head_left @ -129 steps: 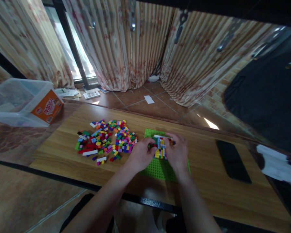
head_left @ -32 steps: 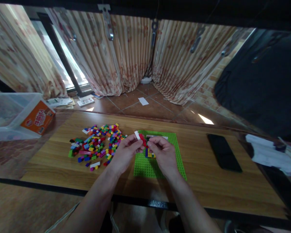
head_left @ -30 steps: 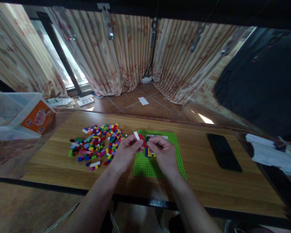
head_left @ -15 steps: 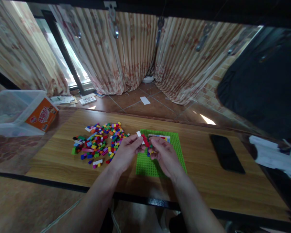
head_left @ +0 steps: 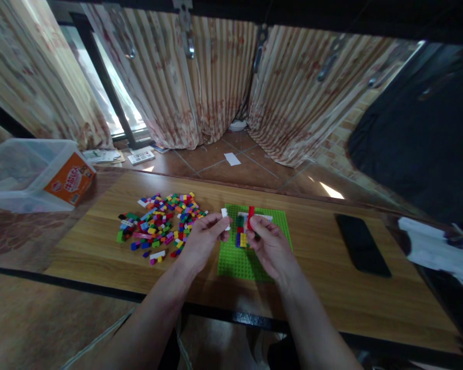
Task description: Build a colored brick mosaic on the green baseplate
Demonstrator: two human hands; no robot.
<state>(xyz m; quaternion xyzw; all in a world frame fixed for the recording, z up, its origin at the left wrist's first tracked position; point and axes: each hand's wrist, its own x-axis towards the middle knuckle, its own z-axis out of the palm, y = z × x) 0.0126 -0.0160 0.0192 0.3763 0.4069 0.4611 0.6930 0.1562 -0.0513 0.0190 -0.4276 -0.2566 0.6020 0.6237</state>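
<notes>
My left hand (head_left: 205,239) pinches a small white brick (head_left: 225,216) above the left edge of the green baseplate (head_left: 236,262). My right hand (head_left: 268,244) pinches a long red brick (head_left: 250,217), held upright over the plate. Between the hands a small stack of coloured bricks (head_left: 241,232) stands on the plate, with a white strip (head_left: 264,216) behind it. A pile of loose coloured bricks (head_left: 159,224) lies on the wooden table to the left of my left hand.
A clear plastic tub with an orange label (head_left: 70,178) rests at the table's far left. A black phone (head_left: 361,244) lies to the right, white cloth or paper (head_left: 435,249) beyond it. Curtains and tiled floor lie behind the table (head_left: 332,288).
The hands lifted off the stack on the plate and held a joined white and red piece. Now the two parts are apart: white in the left hand, red in the right.
</notes>
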